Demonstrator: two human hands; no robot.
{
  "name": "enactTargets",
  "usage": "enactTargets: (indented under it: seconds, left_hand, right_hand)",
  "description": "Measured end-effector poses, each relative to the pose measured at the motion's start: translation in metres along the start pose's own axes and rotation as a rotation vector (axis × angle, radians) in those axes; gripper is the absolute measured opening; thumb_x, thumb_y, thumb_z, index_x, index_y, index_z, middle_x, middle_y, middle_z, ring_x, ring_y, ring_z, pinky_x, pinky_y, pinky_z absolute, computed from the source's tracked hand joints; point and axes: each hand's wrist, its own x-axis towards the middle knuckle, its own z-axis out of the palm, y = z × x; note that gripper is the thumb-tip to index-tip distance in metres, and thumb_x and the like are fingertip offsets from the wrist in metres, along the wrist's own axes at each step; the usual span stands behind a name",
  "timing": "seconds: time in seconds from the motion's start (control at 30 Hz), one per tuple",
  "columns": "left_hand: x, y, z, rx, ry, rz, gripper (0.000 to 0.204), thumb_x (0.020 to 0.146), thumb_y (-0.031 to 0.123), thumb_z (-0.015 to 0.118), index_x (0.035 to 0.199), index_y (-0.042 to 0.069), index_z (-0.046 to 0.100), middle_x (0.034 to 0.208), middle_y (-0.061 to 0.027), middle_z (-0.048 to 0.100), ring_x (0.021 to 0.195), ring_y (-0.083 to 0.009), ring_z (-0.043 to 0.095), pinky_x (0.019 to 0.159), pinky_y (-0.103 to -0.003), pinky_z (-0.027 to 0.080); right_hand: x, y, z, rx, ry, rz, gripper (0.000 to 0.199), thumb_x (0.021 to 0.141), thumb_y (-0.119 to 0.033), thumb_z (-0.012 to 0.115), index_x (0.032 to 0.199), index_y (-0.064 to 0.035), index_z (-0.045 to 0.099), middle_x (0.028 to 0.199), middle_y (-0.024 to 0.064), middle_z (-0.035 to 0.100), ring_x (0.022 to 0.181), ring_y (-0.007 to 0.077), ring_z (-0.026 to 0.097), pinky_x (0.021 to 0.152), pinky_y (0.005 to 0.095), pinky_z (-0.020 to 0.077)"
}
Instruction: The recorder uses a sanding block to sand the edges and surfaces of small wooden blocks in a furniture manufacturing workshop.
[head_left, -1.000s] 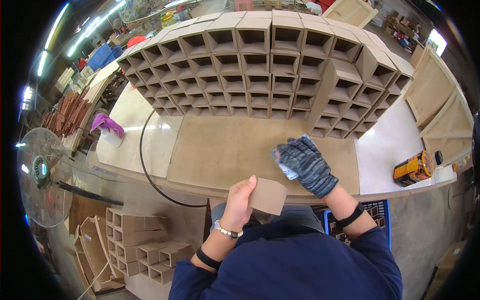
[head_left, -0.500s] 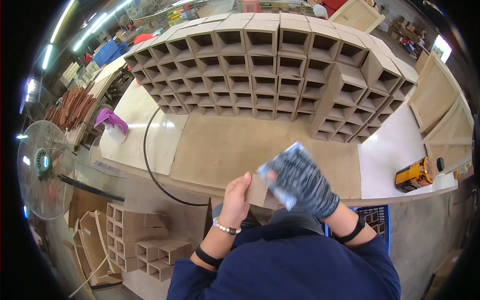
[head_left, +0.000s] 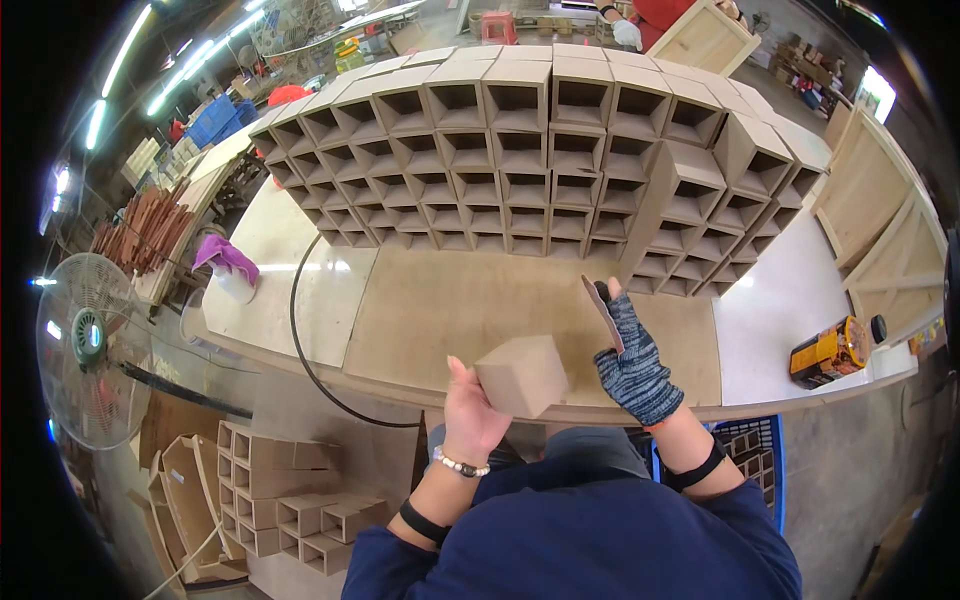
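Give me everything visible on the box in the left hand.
The box is small, plain and grey-brown, with flat faces and straight edges, and looks like fibreboard. Slight blur hides finer detail; I can't tell whether it is hollow. Held tilted, it overlaps the near edge of the table in view. The bare left hand grips its left side; the right hand is apart from it.

Workshop: stacked boxes, wood strips

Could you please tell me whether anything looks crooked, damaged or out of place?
No spill or clear damage shows. One oddity: at the right end of the box stack, a group of boxes juts forward of the rest, breaking the front line. The box in the left hand is blurred, so small flaws cannot be judged.
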Motion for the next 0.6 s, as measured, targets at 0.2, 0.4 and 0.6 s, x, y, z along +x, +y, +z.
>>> enactTargets:
  seconds: [0.2,0.4,0.6]
  left_hand:
    - [0.012,-0.004,-0.012,-0.012,0.304,0.005,0.046,0.090,0.039,0.044,0.113,-0.001,0.050,0.115,-0.0114,0.055,0.107,-0.0240,0.051,0.090,-0.039,0.041]
    - [0.011,-0.001,-0.003,0.144,0.179,-0.109,0.029,0.090,0.024,0.044,0.103,0.000,0.053,0.101,-0.0094,0.060,0.092,-0.0210,0.057,0.083,-0.036,0.044]
    - [0.006,0.004,0.000,0.377,0.159,-0.015,0.023,0.089,0.015,0.049,0.104,-0.001,0.052,0.100,-0.0085,0.060,0.090,-0.0151,0.057,0.081,-0.029,0.045]
  right_hand:
    - [0.000,-0.003,0.003,0.067,0.054,0.090,0.085,0.061,0.015,0.045,0.139,-0.0030,0.016,0.139,0.0193,0.028,0.128,0.0337,0.030,0.100,0.0311,0.0308]
    - [0.011,-0.037,0.003,-0.010,-0.119,-0.248,0.066,0.070,0.008,0.053,0.131,-0.0100,0.038,0.126,0.0146,0.046,0.120,0.0315,0.042,0.100,0.0381,0.0326]
    - [0.017,0.005,0.022,-0.217,-0.192,-0.300,0.037,0.080,-0.013,0.052,0.117,-0.0149,0.052,0.112,0.0110,0.055,0.101,0.0295,0.053,0.091,0.0454,0.0374]
